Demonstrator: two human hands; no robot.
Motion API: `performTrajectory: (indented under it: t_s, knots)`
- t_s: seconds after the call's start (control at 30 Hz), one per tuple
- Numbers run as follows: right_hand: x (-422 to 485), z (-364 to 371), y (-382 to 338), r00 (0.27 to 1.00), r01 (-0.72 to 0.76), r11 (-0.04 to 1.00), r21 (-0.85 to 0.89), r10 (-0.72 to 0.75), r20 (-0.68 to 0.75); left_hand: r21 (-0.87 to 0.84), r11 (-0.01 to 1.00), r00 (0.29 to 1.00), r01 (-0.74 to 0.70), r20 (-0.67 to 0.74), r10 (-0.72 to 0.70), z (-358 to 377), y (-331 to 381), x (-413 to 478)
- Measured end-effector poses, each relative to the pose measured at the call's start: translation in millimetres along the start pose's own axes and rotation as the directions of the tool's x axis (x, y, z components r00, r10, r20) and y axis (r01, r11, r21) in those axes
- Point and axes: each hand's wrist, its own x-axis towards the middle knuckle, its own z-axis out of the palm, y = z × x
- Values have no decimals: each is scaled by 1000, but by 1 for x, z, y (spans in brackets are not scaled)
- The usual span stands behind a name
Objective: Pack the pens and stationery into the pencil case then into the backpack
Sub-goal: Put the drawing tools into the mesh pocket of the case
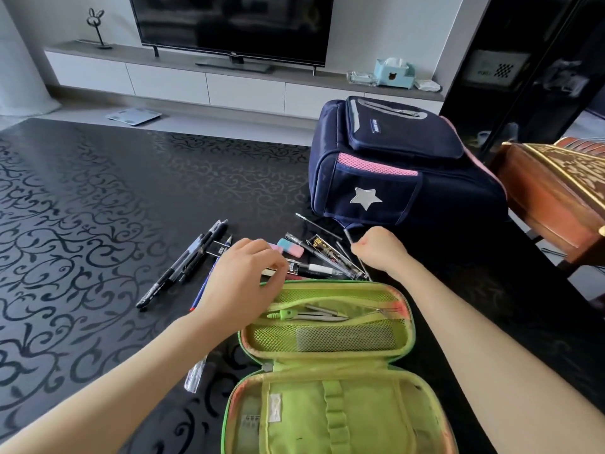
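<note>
Right now the big black table (98,198) holds everything, so all the things are close to reach. Next biggest is the blue backpack (402,165), standing at the far right with its zips looking shut, waiting for later. Nearer lies the green pencil case (327,355), opened flat so things can drop in; a green compass (304,314) already sits in its mesh half. Just behind the case is a messy pile of pens (183,263), refills and a pink and blue eraser (291,248), not packed yet. Above that pile, the left hand (245,273) curls its fingers down onto a pen, but I cannot tell if it grips it. Beside it, the right hand (379,250) is closed tight, pinching a thin refill stick (355,253), likely to lift it into the case
</note>
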Motion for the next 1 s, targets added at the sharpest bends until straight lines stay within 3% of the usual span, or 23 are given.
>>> performTrajectory:
  t_s: [0.23,0.37,0.47,0.57,0.73,0.87,1.0]
  knots:
    - [6,10,-15,989,30,994,-109,-14,149,-49,990,990,134,-38,-136,-8,-18,-1]
    - [2,15,-13,991,57,992,-110,-43,125,-38,988,987,152,-46,-153,-10,-15,-11]
    - [-4,11,-8,999,17,998,-66,-14,44,-21,999,999,50,14,-50,-7,-3,-18]
    - [-14,-5,-2,993,18,1000,9,-17,-113,42,996,989,-74,133,68,2,9,-24]
    - [-48,-38,-7,918,273,931,242,-176,-356,203,973,959,-111,280,51,18,23,-27]
    - [-86,-42,-21,917,368,790,491,-223,-330,353,924,928,-145,373,3,15,37,-26]
    - [-109,-30,-25,933,359,686,633,-249,-259,434,894,934,-115,354,-52,14,41,-35]
